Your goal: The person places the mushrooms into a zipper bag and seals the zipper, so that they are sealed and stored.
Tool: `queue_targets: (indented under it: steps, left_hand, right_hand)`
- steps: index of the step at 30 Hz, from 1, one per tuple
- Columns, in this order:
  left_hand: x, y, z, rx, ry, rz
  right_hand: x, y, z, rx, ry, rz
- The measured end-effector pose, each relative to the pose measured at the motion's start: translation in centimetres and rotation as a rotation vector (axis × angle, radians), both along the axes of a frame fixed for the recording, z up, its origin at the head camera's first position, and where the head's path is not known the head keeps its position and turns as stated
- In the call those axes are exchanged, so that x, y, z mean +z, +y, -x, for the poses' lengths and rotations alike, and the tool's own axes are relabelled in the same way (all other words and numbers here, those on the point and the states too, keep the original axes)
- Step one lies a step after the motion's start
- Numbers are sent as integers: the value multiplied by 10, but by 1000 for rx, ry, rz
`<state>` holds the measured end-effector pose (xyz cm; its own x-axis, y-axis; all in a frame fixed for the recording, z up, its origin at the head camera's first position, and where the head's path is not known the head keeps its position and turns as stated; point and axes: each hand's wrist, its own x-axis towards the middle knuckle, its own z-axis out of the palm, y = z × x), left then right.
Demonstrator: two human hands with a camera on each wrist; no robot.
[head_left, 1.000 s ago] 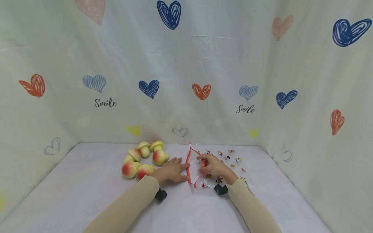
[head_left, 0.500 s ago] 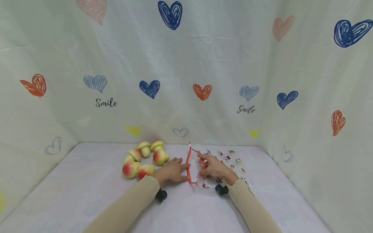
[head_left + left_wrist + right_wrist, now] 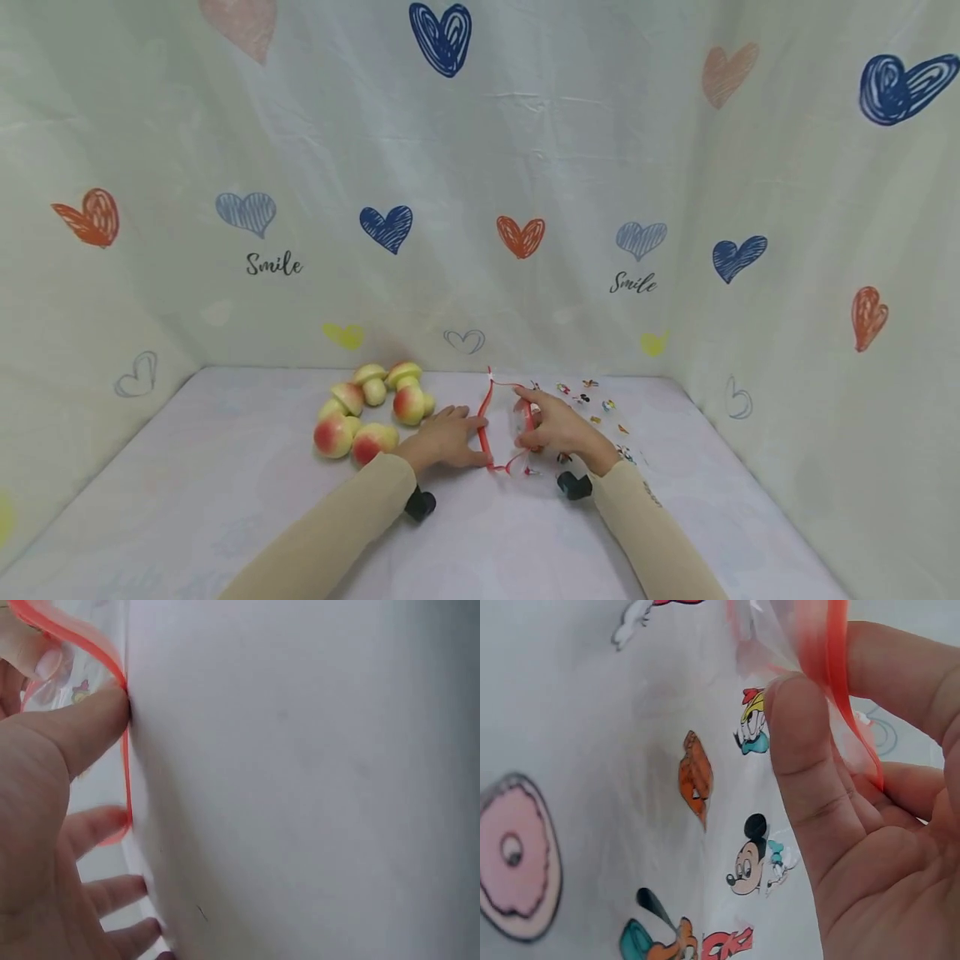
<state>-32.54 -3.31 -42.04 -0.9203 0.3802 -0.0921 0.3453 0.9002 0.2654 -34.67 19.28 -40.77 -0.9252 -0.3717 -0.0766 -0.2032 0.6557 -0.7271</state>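
Observation:
A clear zip bag (image 3: 603, 408) with a red zip edge and printed cartoon figures lies on the table, its mouth spread apart. My left hand (image 3: 447, 437) rests palm down beside it. Its thumb and a finger touch the left red strip (image 3: 126, 765), and the other fingers are spread on the table. My right hand (image 3: 558, 427) pinches the other red strip (image 3: 838, 675) between thumb and fingers and holds it up off the table. Printed heads and a brown shape show through the film in the right wrist view. My right hand covers part of the bag.
Several toy peaches or mushroom-shaped pieces (image 3: 372, 442), yellow-green and red, stand in a ring left of my left hand. A white cloth (image 3: 225, 467) covers the table. Behind it hangs a curtain (image 3: 450, 292) with printed hearts.
My right hand has drawn its red strip slightly right and up, widening the bag's mouth. The printed film has shifted and bunched a little. My left hand stays almost in place.

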Motion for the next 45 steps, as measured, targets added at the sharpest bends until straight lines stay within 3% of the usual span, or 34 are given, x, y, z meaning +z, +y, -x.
queue_targets:
  steps: [4,14,19,26,37,45]
  left_hand:
    - [1,1,0,31,-8,-25]
    - [0,-3,4,99,-59,-49]
    - [2,-2,6,85,-55,-41]
    - [0,-2,4,96,-63,-52]
    - [4,-2,0,67,-17,-125]
    - [3,-2,-7,34,22,-154]
  right_hand:
    - [1,0,-1,-2,18,-16]
    - [1,3,1,78,65,-52]
    - [5,7,2,58,82,-81]
    - [-1,3,2,74,55,-32]
    - [2,-9,-3,47,35,-2]
    - [-4,-7,-2,62,33,13]
